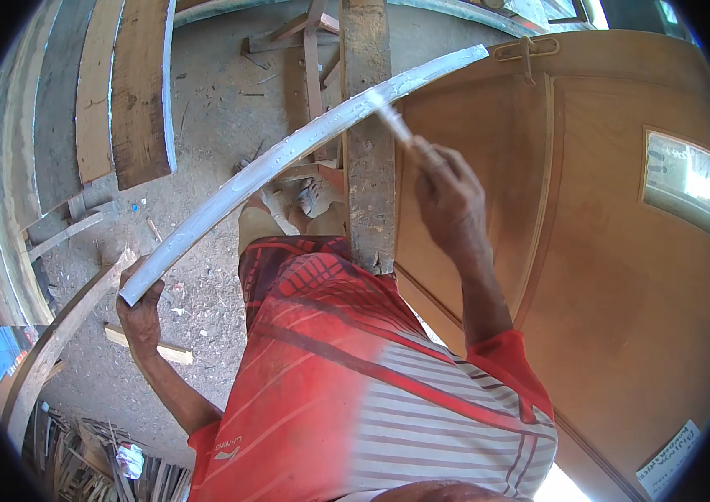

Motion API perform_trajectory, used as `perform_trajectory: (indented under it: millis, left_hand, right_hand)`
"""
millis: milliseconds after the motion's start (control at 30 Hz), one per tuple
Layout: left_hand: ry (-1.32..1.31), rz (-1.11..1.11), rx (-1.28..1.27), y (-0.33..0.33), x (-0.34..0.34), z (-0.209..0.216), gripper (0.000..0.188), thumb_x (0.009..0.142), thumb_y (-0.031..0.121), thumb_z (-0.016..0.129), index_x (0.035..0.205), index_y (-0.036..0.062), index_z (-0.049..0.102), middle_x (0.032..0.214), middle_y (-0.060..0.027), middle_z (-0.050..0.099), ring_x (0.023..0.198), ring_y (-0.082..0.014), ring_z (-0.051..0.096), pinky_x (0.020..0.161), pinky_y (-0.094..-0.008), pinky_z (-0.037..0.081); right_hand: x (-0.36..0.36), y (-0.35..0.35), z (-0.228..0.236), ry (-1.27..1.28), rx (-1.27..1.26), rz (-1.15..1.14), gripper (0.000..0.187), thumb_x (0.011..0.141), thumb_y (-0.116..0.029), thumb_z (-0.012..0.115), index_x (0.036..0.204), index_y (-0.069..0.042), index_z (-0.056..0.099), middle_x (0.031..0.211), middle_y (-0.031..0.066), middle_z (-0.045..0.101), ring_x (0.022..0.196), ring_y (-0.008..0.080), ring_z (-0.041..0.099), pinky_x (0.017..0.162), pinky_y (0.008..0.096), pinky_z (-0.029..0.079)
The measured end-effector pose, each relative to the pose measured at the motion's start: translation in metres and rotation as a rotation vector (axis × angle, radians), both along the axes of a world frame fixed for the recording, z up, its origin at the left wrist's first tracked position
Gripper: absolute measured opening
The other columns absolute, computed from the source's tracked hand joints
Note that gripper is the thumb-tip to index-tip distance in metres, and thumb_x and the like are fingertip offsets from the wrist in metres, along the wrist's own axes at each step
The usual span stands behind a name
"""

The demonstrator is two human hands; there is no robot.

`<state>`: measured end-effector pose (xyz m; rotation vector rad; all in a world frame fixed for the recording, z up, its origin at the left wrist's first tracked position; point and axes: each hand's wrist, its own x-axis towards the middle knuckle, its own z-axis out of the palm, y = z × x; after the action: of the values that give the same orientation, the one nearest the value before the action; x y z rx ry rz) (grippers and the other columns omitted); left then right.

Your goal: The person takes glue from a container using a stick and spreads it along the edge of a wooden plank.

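A long, narrow wooden strip (pixel 292 147), its upward face coated white and wet-looking, slants from lower left to upper right in front of me. My left hand (pixel 139 316) is closed around its near end, with the thumb along one edge. In my right hand (pixel 453 201) is a paintbrush (pixel 394 123), gripped by the handle. Its white bristles meet the strip beyond the middle and look slightly blurred. The far part of the strip passes over an upright-looking wooden plank (pixel 369 180); whether it rests on the plank I cannot tell.
On the right stands a large brown wooden door (pixel 614 335) with a small glass pane (pixel 689 186) and a metal handle (pixel 527 54). Several boards (pixel 139 92) with white edges lie at left. Scrap wood (pixel 104 460) is piled lower left, and a wood offcut (pixel 150 344) lies on the dusty floor.
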<state>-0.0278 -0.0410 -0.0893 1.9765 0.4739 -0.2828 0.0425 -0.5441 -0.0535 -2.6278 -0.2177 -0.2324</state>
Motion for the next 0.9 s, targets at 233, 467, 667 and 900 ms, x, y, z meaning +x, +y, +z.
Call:
perform_trajectory:
  millis: [233, 467, 667, 900]
  left_hand:
    - [-0.024, -0.023, -0.021, -0.003, 0.002, 0.004, 0.049, 0.090, 0.019, 0.085, 0.134, 0.0048, 0.066, 0.130, -0.0080, 0.068, 0.119, -0.0196, 0.062, 0.102, -0.0357, 0.052]
    - [-0.019, 0.009, -0.089, -0.002, 0.000, 0.003, 0.044, 0.092, 0.013, 0.081, 0.134, 0.0052, 0.066, 0.136, -0.0100, 0.067, 0.125, -0.0228, 0.062, 0.105, -0.0385, 0.054]
    - [-0.053, -0.050, -0.025, -0.004, 0.004, 0.008, 0.045, 0.093, 0.012, 0.080, 0.135, 0.0062, 0.066, 0.138, -0.0099, 0.066, 0.126, -0.0225, 0.062, 0.104, -0.0384, 0.056]
    - [-0.021, -0.041, -0.032, -0.008, 0.006, 0.009, 0.045, 0.093, 0.014, 0.081, 0.134, 0.0064, 0.066, 0.136, -0.0097, 0.068, 0.126, -0.0225, 0.062, 0.103, -0.0372, 0.055]
  right_hand:
    - [0.004, -0.010, -0.005, -0.020, -0.137, -0.095, 0.036, 0.093, -0.004, 0.071, 0.128, -0.008, 0.072, 0.112, 0.0153, 0.072, 0.099, 0.0341, 0.071, 0.082, 0.0437, 0.059]
    - [0.025, -0.041, 0.001, 0.051, -0.073, -0.265, 0.038, 0.094, -0.003, 0.069, 0.131, -0.010, 0.068, 0.114, 0.0172, 0.071, 0.098, 0.0355, 0.071, 0.081, 0.0436, 0.059]
    - [0.010, -0.003, -0.001, -0.004, -0.099, 0.040, 0.041, 0.092, 0.000, 0.071, 0.132, -0.007, 0.070, 0.113, 0.0172, 0.072, 0.097, 0.0334, 0.073, 0.081, 0.0407, 0.060]
    - [0.021, -0.032, -0.009, -0.007, 0.085, -0.184, 0.045, 0.088, -0.002, 0.074, 0.132, -0.012, 0.070, 0.114, 0.0158, 0.072, 0.101, 0.0347, 0.072, 0.084, 0.0443, 0.060]
